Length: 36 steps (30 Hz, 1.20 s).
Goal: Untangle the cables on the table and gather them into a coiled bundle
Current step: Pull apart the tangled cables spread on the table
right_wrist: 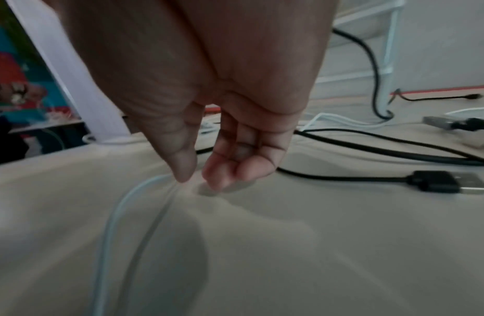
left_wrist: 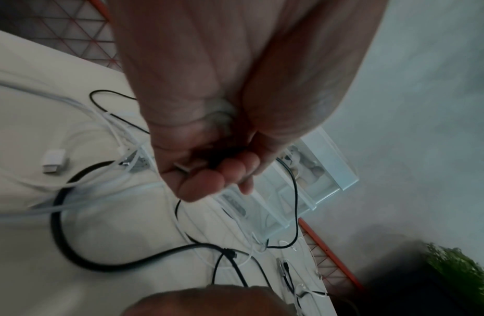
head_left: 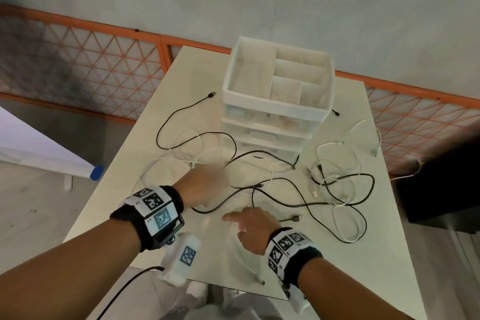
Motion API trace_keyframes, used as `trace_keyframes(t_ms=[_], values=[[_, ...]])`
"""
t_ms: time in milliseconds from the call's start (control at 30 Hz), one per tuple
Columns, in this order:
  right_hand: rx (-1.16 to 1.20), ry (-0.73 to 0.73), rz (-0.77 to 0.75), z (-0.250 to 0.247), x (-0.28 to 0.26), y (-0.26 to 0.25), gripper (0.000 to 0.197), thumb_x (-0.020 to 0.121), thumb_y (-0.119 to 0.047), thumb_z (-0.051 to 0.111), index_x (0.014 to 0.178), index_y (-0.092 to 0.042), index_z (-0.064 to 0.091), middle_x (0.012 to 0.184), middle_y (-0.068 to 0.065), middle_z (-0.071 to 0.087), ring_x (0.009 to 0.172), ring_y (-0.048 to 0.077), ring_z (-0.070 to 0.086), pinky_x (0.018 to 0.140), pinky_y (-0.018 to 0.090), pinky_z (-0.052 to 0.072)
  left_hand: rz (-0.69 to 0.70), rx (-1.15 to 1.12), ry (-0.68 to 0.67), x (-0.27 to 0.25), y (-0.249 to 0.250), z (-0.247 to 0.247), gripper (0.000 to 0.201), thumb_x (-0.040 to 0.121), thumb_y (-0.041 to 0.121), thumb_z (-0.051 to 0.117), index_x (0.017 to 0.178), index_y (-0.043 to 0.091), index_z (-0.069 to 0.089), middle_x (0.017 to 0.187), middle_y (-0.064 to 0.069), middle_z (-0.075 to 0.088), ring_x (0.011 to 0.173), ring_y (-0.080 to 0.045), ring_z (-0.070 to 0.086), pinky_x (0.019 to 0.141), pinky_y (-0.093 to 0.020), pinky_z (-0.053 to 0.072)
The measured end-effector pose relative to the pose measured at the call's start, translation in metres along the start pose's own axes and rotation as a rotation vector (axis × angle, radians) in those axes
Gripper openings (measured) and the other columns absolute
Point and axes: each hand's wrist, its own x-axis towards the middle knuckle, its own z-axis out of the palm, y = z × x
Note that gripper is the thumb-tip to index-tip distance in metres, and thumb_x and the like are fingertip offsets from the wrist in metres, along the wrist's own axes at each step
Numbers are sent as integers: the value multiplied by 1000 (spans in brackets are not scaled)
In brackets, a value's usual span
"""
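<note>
Cables, thin black ones [head_left: 272,184] and thin white ones [head_left: 337,182], lie tangled and looped over the middle and the 3 o'clock side of the white rectangular table [head_left: 337,267], none of them coiled. One black lead runs from a plug near 11 o'clock [head_left: 212,94] in a wide curve toward the centre; another ends in a black USB plug with a metal tip [right_wrist: 446,181] at about 4 o'clock of the right hand. White loops crowd with black ones at 3 o'clock of the table, close to its edge.

At 12 o'clock stands a white plastic drawer organiser with an open compartmented top tray [head_left: 278,104]; black cable passes right by its lowest drawer.

The left hand [head_left: 205,184] reaches over the tangle at the centre. In the left wrist view its fingers [left_wrist: 208,181] are curled inward toward the palm, with something small and metallic, perhaps a connector, between them; motion blur leaves it unclear whether they actually grip it.

The right hand [head_left: 249,228] sits at 5 o'clock of the left one, low over the table. In the right wrist view its thumb and fingertips [right_wrist: 219,177] come together on a thin white cable [right_wrist: 122,213], which runs from the pinch toward the table's near edge at 6 o'clock.

Both wrists wear black bands with white marker tags [head_left: 153,205]. Beyond the table an orange lattice fence [head_left: 104,65] lines the grey floor.
</note>
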Motion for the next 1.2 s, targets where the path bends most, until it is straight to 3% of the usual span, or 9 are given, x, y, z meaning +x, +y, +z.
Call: trace_keyframes(t_ms=[200, 367, 433, 500, 633, 700, 900, 1033, 1200], values=[[-161, 57, -23, 7, 9, -9, 22, 95, -18, 54, 108, -32, 64, 112, 0, 55, 107, 28, 60, 82, 32, 42, -106, -72, -46, -10, -18, 5, 23, 100, 12, 42, 92, 7, 63, 72, -7, 60, 57, -16, 56, 45, -25, 46], [-2, 378, 5, -31, -4, -12, 16, 97, -42, 54, 97, -34, 68, 93, -7, 53, 94, 24, 62, 75, 33, 45, -1, 24, -74, -8, -22, 3, 25, 102, 24, 47, 111, 12, 68, 94, -14, 67, 59, -15, 48, 45, -21, 39], [70, 547, -20, -59, -10, -17, 16, 94, -43, 59, 92, -32, 71, 88, -7, 59, 87, 21, 62, 70, 30, 44, 125, 103, -92, -9, -16, 5, 21, 100, 29, 53, 108, 18, 69, 85, -5, 67, 61, -8, 55, 55, -18, 44], [154, 708, -71, -85, -16, -22, 13, 90, -39, 66, 86, -30, 73, 84, -7, 63, 80, 16, 61, 69, 29, 47, 211, 199, -6, -5, -11, 5, 17, 98, 22, 54, 95, 16, 70, 89, -1, 73, 79, -8, 64, 75, -23, 49], [258, 966, -124, -118, -28, -16, 10, 85, -31, 74, 78, -25, 72, 78, -7, 62, 65, 5, 54, 65, 21, 45, 233, 161, 161, 3, 5, -7, 29, 102, 24, 47, 85, 20, 70, 73, 6, 68, 54, 5, 53, 55, -18, 35], [255, 966, -57, -117, -28, 0, 10, 85, -28, 74, 77, -22, 70, 78, -4, 62, 67, 10, 56, 66, 23, 45, 282, 39, 186, 3, 15, -19, 29, 102, 24, 49, 84, 17, 70, 68, 6, 66, 46, 4, 48, 49, -13, 32], [262, 622, 285, -85, -16, 40, 27, 94, -32, 58, 68, -21, 55, 70, -4, 62, 78, 23, 61, 71, 28, 42, 308, -374, 163, -7, 40, -45, 32, 104, 30, 48, 92, 6, 65, 74, -6, 67, 42, -4, 35, 39, -18, 26], [480, 732, 162, -114, -29, 22, 28, 98, -30, 56, 76, -15, 65, 67, 5, 72, 67, 20, 75, 73, 40, 61, 216, -333, 208, -2, 29, -50, 25, 103, 18, 48, 92, 5, 66, 73, -5, 59, 47, -7, 39, 41, -19, 32], [929, 1058, -155, -183, -63, -16, 12, 102, -18, 54, 94, -16, 63, 85, 7, 76, 66, 27, 75, 62, 38, 62, 92, -304, 225, 3, 8, -45, 31, 103, 21, 48, 85, 5, 68, 67, -4, 61, 48, -12, 40, 42, -21, 31]])
